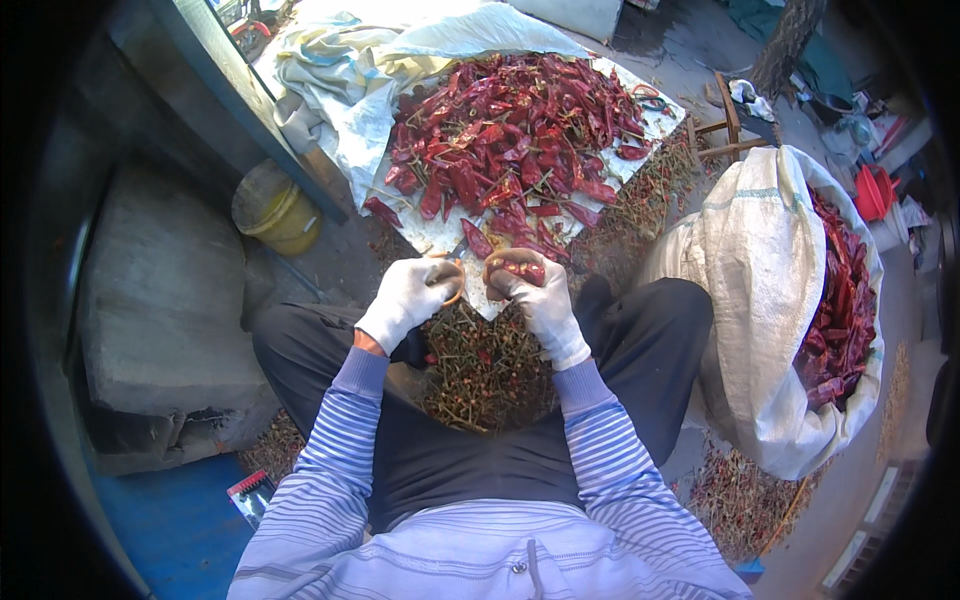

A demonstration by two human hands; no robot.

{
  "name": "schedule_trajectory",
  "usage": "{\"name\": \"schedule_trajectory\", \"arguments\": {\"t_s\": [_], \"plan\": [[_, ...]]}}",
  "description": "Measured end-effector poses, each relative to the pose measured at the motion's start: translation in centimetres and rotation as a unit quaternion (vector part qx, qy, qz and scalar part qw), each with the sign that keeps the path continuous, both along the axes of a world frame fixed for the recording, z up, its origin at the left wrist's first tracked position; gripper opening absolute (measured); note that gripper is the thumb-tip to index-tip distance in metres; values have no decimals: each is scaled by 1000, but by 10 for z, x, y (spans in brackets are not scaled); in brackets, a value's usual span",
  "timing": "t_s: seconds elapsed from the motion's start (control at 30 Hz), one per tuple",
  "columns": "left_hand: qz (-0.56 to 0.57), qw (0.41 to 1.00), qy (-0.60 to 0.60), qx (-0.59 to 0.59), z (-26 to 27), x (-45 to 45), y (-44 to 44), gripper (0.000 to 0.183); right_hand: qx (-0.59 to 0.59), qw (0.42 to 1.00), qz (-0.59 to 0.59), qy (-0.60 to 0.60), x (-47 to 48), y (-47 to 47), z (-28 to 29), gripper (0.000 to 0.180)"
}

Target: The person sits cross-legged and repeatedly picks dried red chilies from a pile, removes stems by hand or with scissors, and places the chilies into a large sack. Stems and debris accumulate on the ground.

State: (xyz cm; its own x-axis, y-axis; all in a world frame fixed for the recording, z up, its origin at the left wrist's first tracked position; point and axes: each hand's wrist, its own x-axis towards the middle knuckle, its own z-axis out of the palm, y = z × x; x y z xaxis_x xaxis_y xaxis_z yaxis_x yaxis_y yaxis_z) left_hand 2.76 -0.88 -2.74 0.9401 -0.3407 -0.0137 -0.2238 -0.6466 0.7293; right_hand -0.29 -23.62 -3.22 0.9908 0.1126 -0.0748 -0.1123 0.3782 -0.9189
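Observation:
Both hands wear white gloves with soiled fingertips. My left hand (412,296) grips a pair of orange-handled scissors (453,294), whose short dark blades point away from me; whether the blades are apart I cannot tell. Beside it, my right hand (541,296) is closed around dried red chili peppers (525,268), their pale, seedy ends turned up. Just beyond both hands, a large heap of dried red chilies (510,142) with stems lies on a white sheet (422,227). Cut stems and caps (487,367) form a pile between my legs.
On the right stands a white woven sack (757,300) filled with red chilies (836,315). A yellow bucket (281,214) and a grey block (165,292) are at left. Another pair of scissors (651,99) rests at the heap's far right, near a wooden stool frame (727,124).

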Motion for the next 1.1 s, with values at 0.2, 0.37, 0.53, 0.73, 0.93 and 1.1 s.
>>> {"name": "schedule_trajectory", "arguments": {"t_s": [0.2, 0.37, 0.53, 0.73, 0.93, 1.1], "plan": [[81, 970, -86, 213, -39, 10, 18, 44, 22, 1000, -10, 16, 3, -6, -5, 25], [63, 951, -81, 293, -59, 10, 9, 57, 25, 999, -19, 31, 4, -8, -11, 25], [45, 941, -116, 316, -71, 12, 3, 48, 12, 999, -21, 42, 5, -11, -16, 27], [36, 950, -105, 293, -78, 13, -3, 42, -8, 997, -33, 65, 6, -12, -21, 28], [44, 958, -36, 283, -63, 11, -1, 46, -36, 996, -38, 74, 9, -13, -31, 29], [83, 966, 22, 246, -35, 1, 9, 56, -29, 999, -21, 36, 10, -13, -28, 28]]}}
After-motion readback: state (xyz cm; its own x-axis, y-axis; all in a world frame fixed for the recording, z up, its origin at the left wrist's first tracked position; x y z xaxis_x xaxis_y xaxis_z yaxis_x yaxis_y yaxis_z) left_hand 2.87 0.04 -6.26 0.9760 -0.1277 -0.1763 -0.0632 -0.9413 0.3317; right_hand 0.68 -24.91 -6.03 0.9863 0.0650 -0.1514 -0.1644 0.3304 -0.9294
